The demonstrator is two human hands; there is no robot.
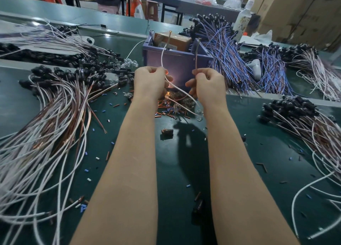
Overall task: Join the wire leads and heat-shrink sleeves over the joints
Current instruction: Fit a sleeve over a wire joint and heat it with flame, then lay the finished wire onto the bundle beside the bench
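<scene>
On the green bench (175, 171), short brown, blue and white sleeve offcuts (166, 114) lie scattered just below the hands. The left hand (149, 82) pinches a white lead (162, 56). The right hand (208, 84) pinches a brown lead (196, 56). Both leads stand near vertical, apart, with their free ends pointing up. Their lower lengths trail down and to the right. Behind them stands a purple bin (177, 60) holding a cardboard box (173, 40).

Purple crate (177, 64) holding a brown box (173, 41), white bottle (241, 23), cardboard cartons (295, 14) behind
</scene>
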